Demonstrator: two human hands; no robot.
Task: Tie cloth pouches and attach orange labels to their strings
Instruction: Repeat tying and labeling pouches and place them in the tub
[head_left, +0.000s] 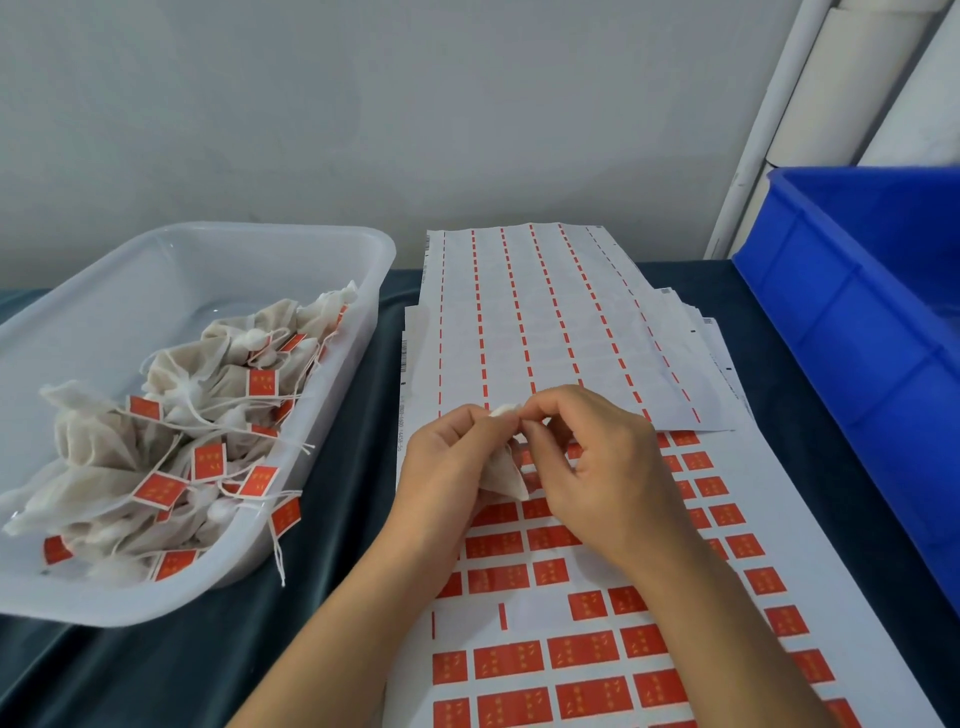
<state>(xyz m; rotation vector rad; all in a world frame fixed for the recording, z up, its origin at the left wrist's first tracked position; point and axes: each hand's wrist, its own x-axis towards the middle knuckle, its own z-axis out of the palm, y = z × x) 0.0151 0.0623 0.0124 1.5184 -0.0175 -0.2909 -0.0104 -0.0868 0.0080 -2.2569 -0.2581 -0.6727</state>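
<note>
Two bare hands meet over the middle of the desk in the head view, both working one small off-white cloth pouch. The left hand curls round the pouch body from the left, and the right hand pinches at its gathered neck with thumb and forefinger, so both hold the pouch. No string shows clearly between the fingers. The step looks like the closing or tying of the neck; no label is on this pouch yet.

Next, I judge, a free fingertip must peel an orange rectangular label from the white backing sheet of orange labels lying directly beneath the hands, toward the desk's near edge.

A stack of stripped white backing sheets lies toward the far edge. The translucent plastic tray at the left edge holds finished labelled pouches. A blue plastic crate sits at the right edge. Nothing blocks the reach.
</note>
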